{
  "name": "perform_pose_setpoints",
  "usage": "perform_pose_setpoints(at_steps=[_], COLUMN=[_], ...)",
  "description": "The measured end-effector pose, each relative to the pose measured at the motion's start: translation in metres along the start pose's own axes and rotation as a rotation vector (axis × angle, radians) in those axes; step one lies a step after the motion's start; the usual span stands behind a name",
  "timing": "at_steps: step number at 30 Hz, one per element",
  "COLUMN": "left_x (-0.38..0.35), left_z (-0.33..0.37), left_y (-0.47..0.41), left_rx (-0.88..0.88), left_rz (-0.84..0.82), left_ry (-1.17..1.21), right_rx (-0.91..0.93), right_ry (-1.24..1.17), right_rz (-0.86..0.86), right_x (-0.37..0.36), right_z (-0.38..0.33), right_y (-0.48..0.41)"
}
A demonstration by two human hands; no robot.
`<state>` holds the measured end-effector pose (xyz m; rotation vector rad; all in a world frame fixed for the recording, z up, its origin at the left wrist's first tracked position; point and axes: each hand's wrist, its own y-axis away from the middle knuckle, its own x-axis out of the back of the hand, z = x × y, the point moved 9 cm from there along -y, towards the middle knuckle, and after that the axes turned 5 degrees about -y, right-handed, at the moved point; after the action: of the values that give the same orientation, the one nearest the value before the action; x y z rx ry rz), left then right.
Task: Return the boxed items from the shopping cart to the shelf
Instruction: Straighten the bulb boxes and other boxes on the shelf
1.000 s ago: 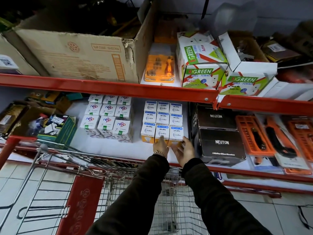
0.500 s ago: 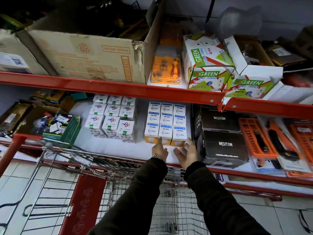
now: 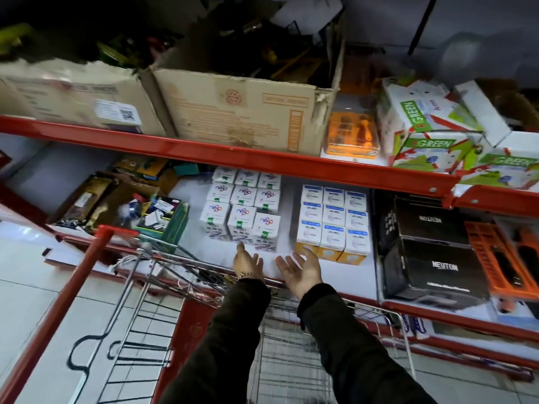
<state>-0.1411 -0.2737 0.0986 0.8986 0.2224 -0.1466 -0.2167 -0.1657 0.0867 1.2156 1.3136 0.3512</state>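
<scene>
Small white-and-blue bulb boxes with yellow fronts (image 3: 333, 223) stand stacked in rows on the white lower shelf (image 3: 291, 275). Left of them is a second stack of white boxes with coloured logos (image 3: 243, 211). My left hand (image 3: 247, 262) and my right hand (image 3: 300, 268) hover over the shelf's front edge, between and just in front of the two stacks. Both hands are open with fingers spread and hold nothing. Beneath my arms is the wire shopping cart (image 3: 280, 354); its visible part shows no boxes.
Black Neuton boxes (image 3: 434, 258) stand right of the bulb boxes, with orange tool packs (image 3: 501, 258) beyond. A green box of loose items (image 3: 163, 217) sits at left. The red upper shelf beam (image 3: 233, 156) carries cardboard cartons (image 3: 233, 112) and green-white boxes (image 3: 431, 132).
Both hands have let go of the front row of bulb boxes, drawn back toward me and shifted left. The view has swung left and tilted.
</scene>
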Motion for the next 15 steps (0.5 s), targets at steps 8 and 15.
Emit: perform_pose_setpoints(at_steps=[8, 15], left_x=[0.002, -0.001], left_z=[0.046, 0.061], left_y=[-0.033, -0.046], left_rx=[0.059, -0.066], left_rz=[-0.092, -0.027], left_ry=[-0.254, -0.432], right_rx=[0.094, 0.14], right_ry=[0.153, 0.207], right_rz=[-0.057, -0.016], right_x=[-0.051, -0.057], right_z=[0.025, 0.026], right_y=[-0.006, -0.018])
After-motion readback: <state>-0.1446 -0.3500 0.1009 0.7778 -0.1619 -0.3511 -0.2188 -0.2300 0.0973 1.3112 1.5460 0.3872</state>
